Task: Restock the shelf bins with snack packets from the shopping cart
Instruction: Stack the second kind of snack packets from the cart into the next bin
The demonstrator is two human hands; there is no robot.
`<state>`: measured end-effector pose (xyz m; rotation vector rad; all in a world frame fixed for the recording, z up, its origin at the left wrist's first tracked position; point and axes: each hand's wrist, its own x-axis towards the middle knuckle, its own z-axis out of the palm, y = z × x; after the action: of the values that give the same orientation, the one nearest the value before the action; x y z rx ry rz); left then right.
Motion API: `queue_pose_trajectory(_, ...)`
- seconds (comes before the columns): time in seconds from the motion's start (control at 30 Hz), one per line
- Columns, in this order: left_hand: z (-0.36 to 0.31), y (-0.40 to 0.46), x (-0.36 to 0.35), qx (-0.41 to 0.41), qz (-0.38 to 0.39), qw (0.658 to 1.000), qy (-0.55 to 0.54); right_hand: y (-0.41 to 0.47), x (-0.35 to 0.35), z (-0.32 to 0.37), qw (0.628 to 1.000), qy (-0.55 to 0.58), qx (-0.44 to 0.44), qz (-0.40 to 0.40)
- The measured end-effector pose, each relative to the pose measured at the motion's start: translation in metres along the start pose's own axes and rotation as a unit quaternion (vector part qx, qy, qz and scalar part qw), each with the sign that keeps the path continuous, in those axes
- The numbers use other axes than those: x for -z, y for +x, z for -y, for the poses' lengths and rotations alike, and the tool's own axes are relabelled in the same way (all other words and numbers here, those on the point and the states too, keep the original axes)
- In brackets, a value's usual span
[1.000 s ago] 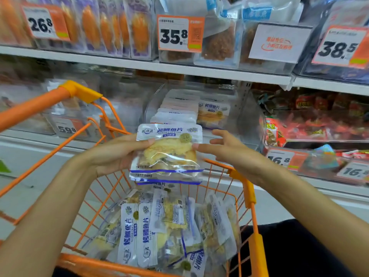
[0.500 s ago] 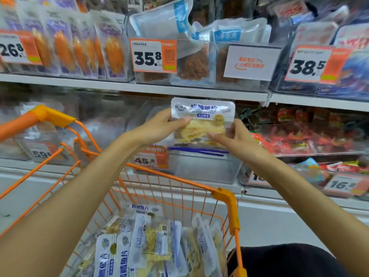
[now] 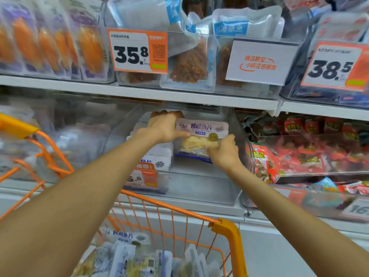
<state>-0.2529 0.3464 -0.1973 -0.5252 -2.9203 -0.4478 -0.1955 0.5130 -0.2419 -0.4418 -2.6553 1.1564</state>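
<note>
A clear snack packet (image 3: pixel 201 136) with a white-and-blue header and yellow fish slices inside stands upright inside the clear shelf bin (image 3: pixel 201 188) on the middle shelf. My left hand (image 3: pixel 165 126) holds its upper left edge, thumb on the front and fingers behind. My right hand (image 3: pixel 224 150) pinches its lower right part. A row of like packets (image 3: pixel 157 156) fills the bin's left side. The orange shopping cart (image 3: pixel 227 230) below holds several more packets (image 3: pixel 127 254).
The upper shelf (image 3: pixel 139 92) sits just above the bin's opening and carries bins with price tags 35.8 and 38.5. A bin of red packets (image 3: pixel 299 154) stands to the right. An orange price tag (image 3: pixel 142 175) hangs on the bin's front.
Both hands lifted the packet from above the cart up and forward into the shelf bin. The view tilted upward toward the shelves.
</note>
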Motion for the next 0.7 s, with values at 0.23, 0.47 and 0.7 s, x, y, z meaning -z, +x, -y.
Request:
queue_pose_trajectory(0.23,-0.002,0.031,-0.039,0.032,0.008,0.982,0.184,0.059,-0.036,-0.019,0.994,-0.045,-0.069,0.064)
queue_pose_trajectory(0.47,-0.011,0.044,-0.055,0.03,-0.002,0.967,0.252,0.109,-0.072,-0.045,0.989,-0.093,-0.086,0.071)
queue_pose_trajectory(0.7,-0.009,0.045,-0.064,0.013,-0.018,0.962,0.271,0.101,-0.071,-0.041,0.988,-0.12,-0.051,0.081)
